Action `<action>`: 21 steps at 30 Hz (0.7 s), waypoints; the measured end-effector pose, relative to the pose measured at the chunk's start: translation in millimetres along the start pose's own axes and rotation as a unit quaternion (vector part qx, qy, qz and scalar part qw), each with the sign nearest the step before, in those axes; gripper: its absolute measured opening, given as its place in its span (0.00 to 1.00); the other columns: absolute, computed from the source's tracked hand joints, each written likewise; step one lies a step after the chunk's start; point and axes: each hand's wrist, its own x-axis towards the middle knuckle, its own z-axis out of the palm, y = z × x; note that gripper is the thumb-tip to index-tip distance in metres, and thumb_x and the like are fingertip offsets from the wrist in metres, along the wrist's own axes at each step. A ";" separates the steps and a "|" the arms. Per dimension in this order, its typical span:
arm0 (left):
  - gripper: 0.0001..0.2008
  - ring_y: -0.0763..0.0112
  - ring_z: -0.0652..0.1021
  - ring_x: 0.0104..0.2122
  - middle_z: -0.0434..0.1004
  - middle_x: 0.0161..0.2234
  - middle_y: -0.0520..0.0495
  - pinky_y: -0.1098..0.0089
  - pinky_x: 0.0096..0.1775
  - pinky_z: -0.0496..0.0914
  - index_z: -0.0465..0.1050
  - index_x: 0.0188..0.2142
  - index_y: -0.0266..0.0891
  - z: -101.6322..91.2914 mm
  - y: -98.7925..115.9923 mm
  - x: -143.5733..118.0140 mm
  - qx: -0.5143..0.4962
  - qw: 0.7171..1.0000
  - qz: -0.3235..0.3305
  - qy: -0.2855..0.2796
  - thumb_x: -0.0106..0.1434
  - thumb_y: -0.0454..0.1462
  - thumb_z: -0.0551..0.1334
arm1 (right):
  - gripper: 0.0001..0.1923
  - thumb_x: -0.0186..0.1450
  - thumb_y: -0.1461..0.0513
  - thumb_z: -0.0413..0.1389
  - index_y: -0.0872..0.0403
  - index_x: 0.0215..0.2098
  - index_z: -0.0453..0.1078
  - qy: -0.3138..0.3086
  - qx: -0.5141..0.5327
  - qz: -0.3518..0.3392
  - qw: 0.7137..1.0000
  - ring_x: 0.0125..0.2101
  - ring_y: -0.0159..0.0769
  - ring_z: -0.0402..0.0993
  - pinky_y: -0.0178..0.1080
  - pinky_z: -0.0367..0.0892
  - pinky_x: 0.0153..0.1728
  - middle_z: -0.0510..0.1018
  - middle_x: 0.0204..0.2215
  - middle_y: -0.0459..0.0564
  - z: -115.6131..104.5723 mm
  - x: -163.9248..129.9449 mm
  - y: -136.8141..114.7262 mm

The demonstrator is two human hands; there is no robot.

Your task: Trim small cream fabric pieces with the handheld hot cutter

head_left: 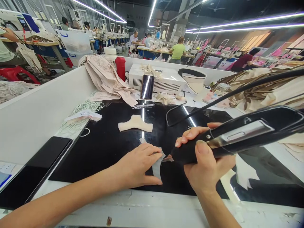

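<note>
My left hand (140,163) rests with its fingers apart over a translucent whitish piece (157,166) on the black sheet (104,148). The fingertips lie along that piece and seem to press it down. My right hand (209,171) is wrapped round a thick black corded hand tool (239,133) with a metal lever along its side. A short metal tip (168,158) points left and is close to the right edge of the piece; whether it touches is unclear. Beyond the left hand lies a cream T-shaped fabric piece (135,123). White cut pieces (244,172) lie partly behind my right wrist.
A tangle of pale cord (83,109) lies at left, above a black phone-like slab (35,171). Tweezers (143,106), a phone (147,87), a vented white box (156,79) and a red bottle (120,68) stand or lie behind. The tool's cable (209,101) crosses at right.
</note>
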 end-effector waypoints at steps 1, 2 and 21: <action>0.35 0.51 0.70 0.60 0.71 0.60 0.38 0.53 0.62 0.67 0.69 0.60 0.37 -0.2 -0.5 -0.7 -0.003 1.000 -0.001 -0.004 0.58 0.49 0.74 | 0.16 0.63 0.64 0.64 0.49 0.48 0.69 -0.001 0.001 0.002 1.000 0.25 0.32 0.74 0.41 0.74 0.26 0.77 0.30 0.41 0.5 -0.4 -0.4; 0.36 0.51 0.69 0.61 0.71 0.60 0.38 0.53 0.62 0.67 0.68 0.61 0.38 -0.9 -1.0 -1.3 -0.006 1.000 -0.002 -0.007 0.58 0.48 0.74 | 0.16 0.63 0.64 0.64 0.49 0.48 0.68 -0.001 0.001 0.003 1.000 0.25 0.32 0.74 0.41 0.74 0.26 0.77 0.30 0.41 1.1 -0.5 -0.9; 0.38 0.49 0.68 0.63 0.69 0.63 0.38 0.52 0.61 0.66 0.66 0.64 0.42 -5.7 -1.9 -2.2 -0.035 0.999 -0.005 -0.018 0.57 0.46 0.75 | 0.18 0.61 0.60 0.66 0.49 0.47 0.68 0.001 0.027 0.052 0.998 0.26 0.33 0.71 0.38 0.72 0.24 0.74 0.29 0.42 5.4 -14.9 -16.6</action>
